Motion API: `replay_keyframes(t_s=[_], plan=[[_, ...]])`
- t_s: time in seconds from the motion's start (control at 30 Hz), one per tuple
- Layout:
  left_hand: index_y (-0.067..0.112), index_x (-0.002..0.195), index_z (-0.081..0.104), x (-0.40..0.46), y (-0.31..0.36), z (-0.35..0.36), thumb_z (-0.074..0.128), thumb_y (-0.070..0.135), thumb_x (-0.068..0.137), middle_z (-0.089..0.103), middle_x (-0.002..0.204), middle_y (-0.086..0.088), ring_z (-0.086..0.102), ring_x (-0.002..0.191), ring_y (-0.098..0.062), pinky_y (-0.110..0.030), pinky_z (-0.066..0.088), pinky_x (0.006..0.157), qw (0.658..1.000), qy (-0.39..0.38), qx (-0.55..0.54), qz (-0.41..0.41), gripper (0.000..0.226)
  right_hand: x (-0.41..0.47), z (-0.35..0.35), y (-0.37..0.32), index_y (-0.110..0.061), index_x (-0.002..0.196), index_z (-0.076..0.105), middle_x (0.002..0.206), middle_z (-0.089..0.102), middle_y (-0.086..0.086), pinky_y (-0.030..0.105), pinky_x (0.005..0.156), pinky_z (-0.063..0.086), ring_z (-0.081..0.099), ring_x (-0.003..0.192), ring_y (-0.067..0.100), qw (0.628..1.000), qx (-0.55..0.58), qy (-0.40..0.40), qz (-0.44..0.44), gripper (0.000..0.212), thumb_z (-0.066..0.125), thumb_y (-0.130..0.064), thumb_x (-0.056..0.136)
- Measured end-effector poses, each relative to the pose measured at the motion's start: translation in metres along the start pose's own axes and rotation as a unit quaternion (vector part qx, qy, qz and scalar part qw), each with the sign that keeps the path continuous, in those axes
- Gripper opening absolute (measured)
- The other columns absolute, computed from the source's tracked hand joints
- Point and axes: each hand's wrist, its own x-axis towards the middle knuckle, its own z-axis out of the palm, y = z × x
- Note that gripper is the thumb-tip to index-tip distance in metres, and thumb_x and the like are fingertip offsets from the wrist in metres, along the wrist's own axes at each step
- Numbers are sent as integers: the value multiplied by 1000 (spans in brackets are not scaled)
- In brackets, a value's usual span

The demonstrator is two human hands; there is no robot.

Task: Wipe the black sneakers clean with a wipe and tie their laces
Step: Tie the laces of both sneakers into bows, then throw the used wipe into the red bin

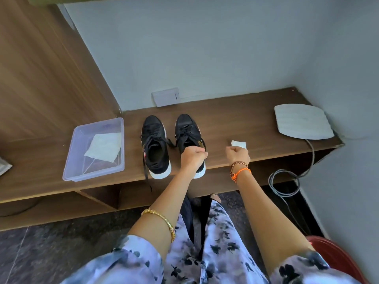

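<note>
Two black sneakers with white soles stand side by side on the brown wooden shelf point(235, 121), toes toward the wall. The left sneaker point(154, 144) has loose laces, one hanging over the shelf's front edge. My left hand point(192, 157) grips the heel end of the right sneaker point(187, 130), fingers curled over its collar. My right hand point(238, 153) holds a folded white wipe point(239, 144) just right of that sneaker, fingers curled on its near edge.
A clear plastic tray point(69, 165) with another white wipe point(103, 147) lies left of the sneakers. A white flat device point(301, 121) with a grey cable point(287, 181) sits at the shelf's right end. A wall socket point(165, 97) is behind. A red stool point(336, 257) is at lower right.
</note>
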Motion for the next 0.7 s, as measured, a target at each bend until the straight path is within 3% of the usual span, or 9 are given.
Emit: replay_keyframes(t_s=[0.07,0.2,0.5,0.6,0.7], plan=[[9,112,66,10,2,10,59,11,86,64,121,-14,59,113,-27,-34,47,100,1000,-9,8,-3,27,14,0,6,-2,111,63,122,61,18,31,95,42,50,118,33,1000,-10,5,21,29,45,-14,93],[7,114,64,30,9,28,57,11,88,65,117,-14,61,102,-26,-24,44,79,999,-27,18,2,27,46,3,15,0,113,62,122,60,22,35,94,44,50,118,37,997,-10,24,70,30,44,-11,92],[11,112,66,89,18,67,56,15,88,65,118,-7,59,110,-23,-30,46,95,993,-60,106,2,27,131,19,25,0,122,53,131,52,20,37,98,42,50,120,35,988,-47,74,126,37,49,-6,86],[11,112,65,107,16,79,56,15,88,65,119,-7,59,110,-21,-22,41,87,987,-71,142,5,26,149,27,32,-2,126,43,134,46,18,41,101,37,41,124,36,979,-132,80,133,45,56,-14,84],[9,112,65,115,13,89,57,13,88,65,118,-7,58,111,-19,-20,39,86,983,-76,168,21,26,158,32,39,-7,126,43,131,52,16,40,97,38,41,122,34,974,-170,78,131,44,54,-16,84]])
